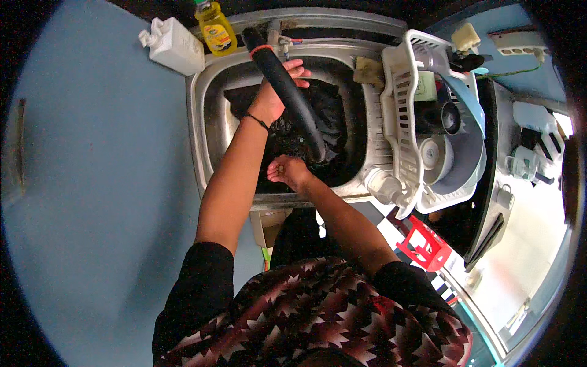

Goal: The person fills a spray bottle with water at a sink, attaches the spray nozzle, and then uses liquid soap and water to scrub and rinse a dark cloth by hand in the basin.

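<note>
A thick black hose (pixel 293 94) with a red band slants from the faucet (pixel 284 43) down into the metal sink (pixel 200 114). My left hand (pixel 269 102) reaches under the hose, which crosses over it; its fingers stretch out past the far side, apart. Below the hose's lower end, my right hand (pixel 290 172) is low over the basin, fingers loosely curled; whether anything lies in them is unclear. Dark, wet, crumpled material (pixel 332 110) fills part of the sink, perhaps cloth or plastic. Glints of water show between my hands.
A white dish rack (pixel 403 114) holding bowls and a large grey basin (pixel 465 160) stands right of the sink. Beside it are a clear bottle (pixel 383 183) and a sponge (pixel 368 71). Yellow dish soap (pixel 216 32) and a white jug (pixel 176 48) occupy the back left corner.
</note>
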`<state>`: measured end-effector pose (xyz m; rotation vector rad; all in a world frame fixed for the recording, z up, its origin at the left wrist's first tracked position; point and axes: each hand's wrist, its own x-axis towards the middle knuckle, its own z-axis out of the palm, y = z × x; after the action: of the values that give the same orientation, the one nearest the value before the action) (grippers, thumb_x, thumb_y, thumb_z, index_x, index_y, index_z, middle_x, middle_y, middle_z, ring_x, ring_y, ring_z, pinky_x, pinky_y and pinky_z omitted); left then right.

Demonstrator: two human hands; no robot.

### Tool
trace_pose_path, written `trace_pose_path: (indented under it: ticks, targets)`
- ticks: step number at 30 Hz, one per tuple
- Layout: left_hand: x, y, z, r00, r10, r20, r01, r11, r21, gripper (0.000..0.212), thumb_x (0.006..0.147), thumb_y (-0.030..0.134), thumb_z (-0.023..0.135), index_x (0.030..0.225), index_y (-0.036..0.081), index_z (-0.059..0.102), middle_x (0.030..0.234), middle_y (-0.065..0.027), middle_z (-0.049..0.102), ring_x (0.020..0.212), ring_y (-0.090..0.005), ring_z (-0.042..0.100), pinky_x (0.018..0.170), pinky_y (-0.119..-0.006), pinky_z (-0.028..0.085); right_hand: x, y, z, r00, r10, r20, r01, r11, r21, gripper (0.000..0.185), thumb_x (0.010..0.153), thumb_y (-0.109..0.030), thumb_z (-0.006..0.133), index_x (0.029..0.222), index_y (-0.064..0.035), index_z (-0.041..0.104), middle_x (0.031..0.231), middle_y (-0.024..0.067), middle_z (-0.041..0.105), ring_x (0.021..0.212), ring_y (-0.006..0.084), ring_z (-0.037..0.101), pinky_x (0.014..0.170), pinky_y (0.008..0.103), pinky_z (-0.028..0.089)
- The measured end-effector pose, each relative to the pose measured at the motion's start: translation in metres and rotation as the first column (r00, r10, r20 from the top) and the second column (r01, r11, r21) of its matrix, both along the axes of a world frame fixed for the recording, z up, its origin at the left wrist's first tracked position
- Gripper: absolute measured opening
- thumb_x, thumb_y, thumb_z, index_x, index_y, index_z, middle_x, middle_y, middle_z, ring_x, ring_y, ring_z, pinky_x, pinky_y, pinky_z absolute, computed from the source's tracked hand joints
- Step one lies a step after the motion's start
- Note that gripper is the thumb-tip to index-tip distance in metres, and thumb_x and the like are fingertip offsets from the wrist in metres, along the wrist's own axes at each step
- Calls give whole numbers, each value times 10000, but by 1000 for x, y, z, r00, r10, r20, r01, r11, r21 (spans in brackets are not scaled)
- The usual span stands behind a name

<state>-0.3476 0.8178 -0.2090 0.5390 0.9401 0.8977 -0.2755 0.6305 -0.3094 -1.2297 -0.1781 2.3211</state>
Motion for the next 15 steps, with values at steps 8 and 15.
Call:
trace_pose_path:
  ticks: [8,15]
  targets:
    - [-64,-150,-85,-74,-422,-903,218,877,-428,853,804,527,569,1377,-59,336,1432,-263,331,1313,-379,364,1073,-419,325,15,18,-21,994,-67,83,63,997,52,300,933,-248,443,838,5,574,800,133,610,734,255,612,724,362,514]
    - [-70,-201,-149,-259,-578,-774,120,776,-620,1063,821,692,432,1469,-27,-8,1555,-181,-45,1440,-328,-45,1153,-438,5,-13,48,-45,974,-103,202,65,980,186,289,918,-231,440,819,8,569,776,137,610,706,249,615,675,351,518]
